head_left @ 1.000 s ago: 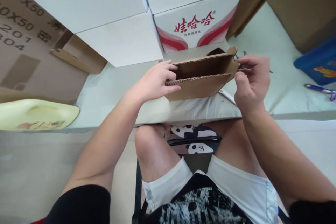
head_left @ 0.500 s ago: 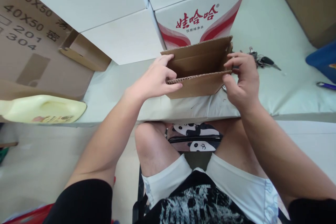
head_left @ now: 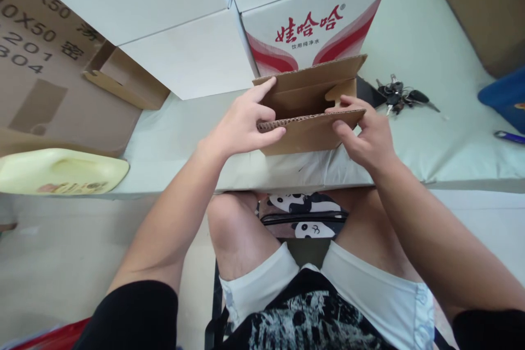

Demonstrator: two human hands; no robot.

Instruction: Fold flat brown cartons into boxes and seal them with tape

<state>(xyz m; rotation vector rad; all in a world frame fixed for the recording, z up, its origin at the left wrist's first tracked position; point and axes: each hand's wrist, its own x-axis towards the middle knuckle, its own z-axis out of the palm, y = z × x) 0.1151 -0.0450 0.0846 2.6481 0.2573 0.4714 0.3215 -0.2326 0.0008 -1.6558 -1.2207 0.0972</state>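
A small brown cardboard box [head_left: 303, 139] stands with its top open near the front edge of the pale green surface. My left hand [head_left: 241, 120] grips its left end, with the index finger on the far flap and the thumb along the near flap's edge. At the right end, my right hand [head_left: 365, 131] has its thumb outside the near flap and its fingers over the opening. A notched inner side flap [head_left: 343, 92] leans inward beside those fingers. The inside is dark, and I cannot make out its contents.
White cartons, one with red lettering [head_left: 311, 33], stand behind the box. To the right are keys [head_left: 400, 95], a blue object [head_left: 504, 95] and a purple pen-like item [head_left: 509, 136]. A pale yellow jug [head_left: 65, 172] and a large brown carton [head_left: 61, 76] are on the left.
My right hand has shifted left and inward over the opening. The right side flap now leans inward, and the keys are more fully visible. My left hand keeps its hold.
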